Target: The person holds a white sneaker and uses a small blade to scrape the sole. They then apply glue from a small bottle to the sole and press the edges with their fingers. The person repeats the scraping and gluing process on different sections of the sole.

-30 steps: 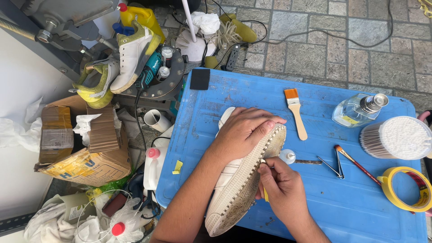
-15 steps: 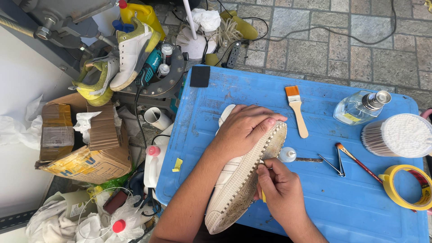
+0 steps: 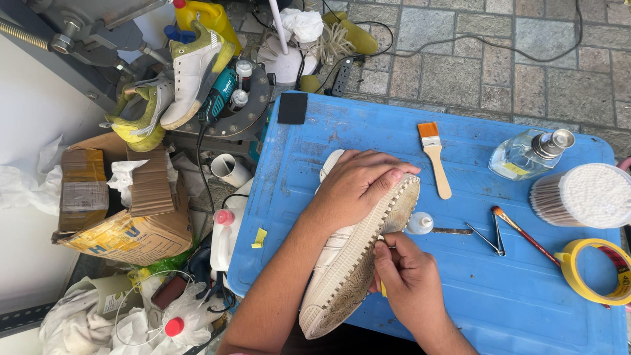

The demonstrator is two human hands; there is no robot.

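Note:
A cream-coloured shoe [image 3: 351, 263] lies on its side on the blue plastic table [image 3: 460, 289], its toothed sole turned to the right. My left hand [image 3: 358, 184] grips the shoe over its toe end and holds it steady. Against the sole's edge near the middle sits my right hand [image 3: 404, 276], pinching a small tool with a bit of yellow handle showing; the tool's tip is hidden behind the sole. A small white round bottle cap or blob [image 3: 419, 223] lies just right of the shoe's toe.
On the table: a black pad [image 3: 292, 108], an orange-bristled brush [image 3: 434, 158], a glass bottle [image 3: 529, 154], a tub of cotton swabs [image 3: 585, 196], tweezers [image 3: 490, 236], a thin paintbrush [image 3: 522, 233], yellow tape [image 3: 595, 271]. Left of it: shoes, cardboard boxes, bottles and bags.
My right hand has slid a little down along the sole's edge. The left hand and the shoe stay as they were.

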